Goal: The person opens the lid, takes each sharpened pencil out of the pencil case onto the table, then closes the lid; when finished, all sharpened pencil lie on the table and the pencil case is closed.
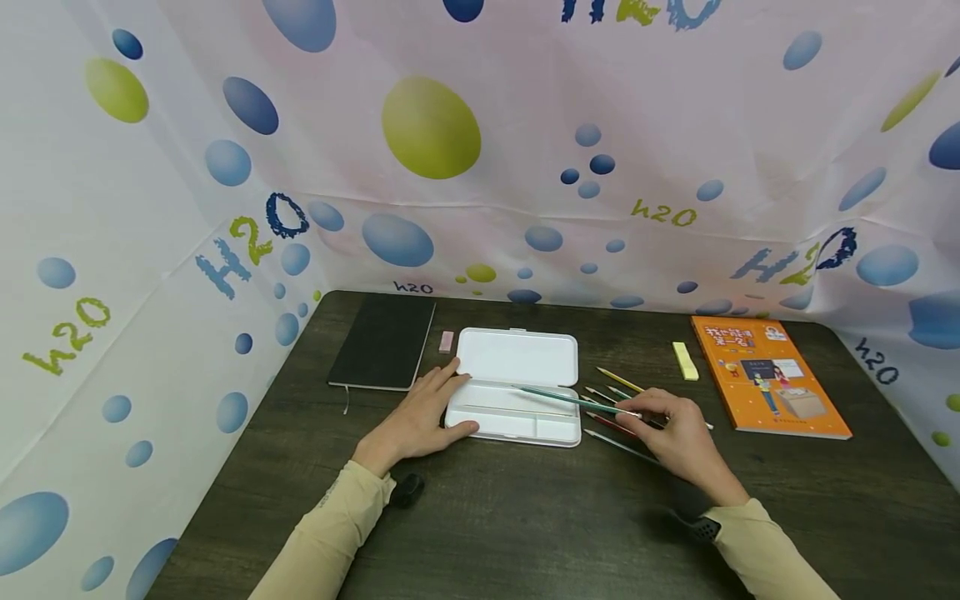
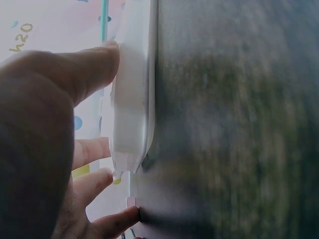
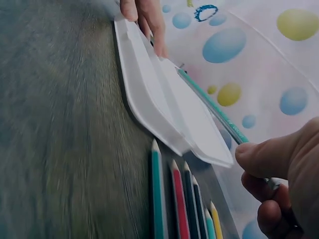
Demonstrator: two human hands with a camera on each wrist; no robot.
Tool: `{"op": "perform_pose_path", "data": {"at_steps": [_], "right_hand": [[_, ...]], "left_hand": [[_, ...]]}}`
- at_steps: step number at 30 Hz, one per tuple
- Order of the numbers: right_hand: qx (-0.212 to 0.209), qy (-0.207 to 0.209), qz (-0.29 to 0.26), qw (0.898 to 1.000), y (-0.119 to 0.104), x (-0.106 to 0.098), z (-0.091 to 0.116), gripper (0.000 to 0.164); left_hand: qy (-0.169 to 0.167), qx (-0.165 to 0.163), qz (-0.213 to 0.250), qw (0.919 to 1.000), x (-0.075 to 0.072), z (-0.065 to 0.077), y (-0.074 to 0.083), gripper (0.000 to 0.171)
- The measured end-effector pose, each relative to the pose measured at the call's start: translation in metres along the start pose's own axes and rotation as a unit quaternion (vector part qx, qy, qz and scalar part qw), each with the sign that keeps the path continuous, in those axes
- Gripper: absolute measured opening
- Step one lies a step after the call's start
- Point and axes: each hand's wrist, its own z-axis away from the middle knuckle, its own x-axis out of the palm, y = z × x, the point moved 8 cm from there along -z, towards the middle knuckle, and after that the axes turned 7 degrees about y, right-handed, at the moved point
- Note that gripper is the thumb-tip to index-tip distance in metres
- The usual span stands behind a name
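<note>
White pencil case (image 1: pixel 491 421) and green pencil (image 1: pixel 562 397) on and above a dark wooden table (image 1: pixel 510 521); clock positions are read in the head view, with 12 o'clock farthest from the person. The case lies open, its lid (image 1: pixel 517 357) folded back toward 12 o'clock and its shallow tray nearer the person, with a small compartment at the tray's 4 o'clock corner. The left hand (image 1: pixel 423 412) rests against the case between 8 and 9 o'clock, fingers spread, the thumb touching the near wall. The right hand (image 1: pixel 678 433), between 3 and 4 o'clock, pinches the green pencil close to one end between thumb and fingers; the pencil's other end reaches over the case (whether it touches the plastic cannot be told). At 3 o'clock, just beside the case, several loose pencils lie on the table, among them a yellow pencil (image 1: pixel 620 380) and a red pencil (image 3: pixel 179 199). A pink eraser (image 1: pixel 446 342) lies at 10 o'clock, next to a black notebook (image 1: pixel 386 342). From the right hand, a pale yellow block (image 1: pixel 685 361) lies at 12 o'clock and an orange book (image 1: pixel 780 392) at 2 o'clock. A dotted cloth (image 1: pixel 517 167) hangs behind the table.
</note>
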Motion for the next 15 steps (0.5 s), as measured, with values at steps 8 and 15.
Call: {"op": "perform_pose_path", "data": {"at_steps": [8,15], "right_hand": [[0.03,0.028,0.032,0.999,0.014,-0.039,0.026,0.008],[0.05,0.046,0.064,0.996,0.027,-0.066,0.053,0.013]], "left_hand": [[-0.001,0.0,-0.001,1.0,0.0,0.0,0.0,0.08],[0.0,-0.002,-0.001,1.0,0.001,0.0,-0.001,0.08]]}}
